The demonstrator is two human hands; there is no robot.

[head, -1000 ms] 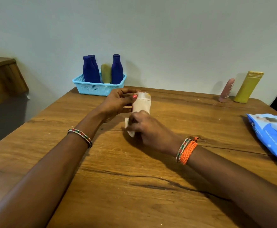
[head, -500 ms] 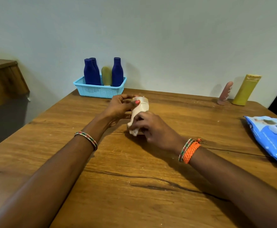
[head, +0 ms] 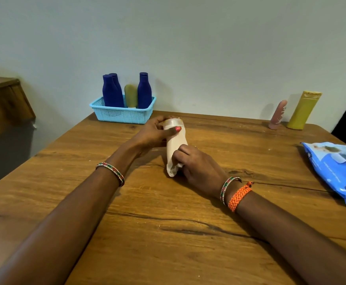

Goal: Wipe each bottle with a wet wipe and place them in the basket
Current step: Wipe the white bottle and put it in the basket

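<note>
Fingers of the left hand (head: pixel 153 133) curl round the cap end of the cream bottle (head: pixel 175 140) above the wooden table (head: pixel 168 233); right hand (head: pixel 196 167) pinches a wet wipe (head: pixel 172 170) against its base. Looks light, stiff, slick once damp, so grip the cap end.

Both forearms extend forward and converge at centre. Left hand (head: pixel 153 133): fingers curled, thumb laid across front, gripping the bottle's (head: pixel 175 140) upper end. Right hand (head: pixel 196 165): knuckles up, fingers curled, pinching the wipe (head: pixel 172 169) against its lower end. Bracelets on both wrists.
</note>
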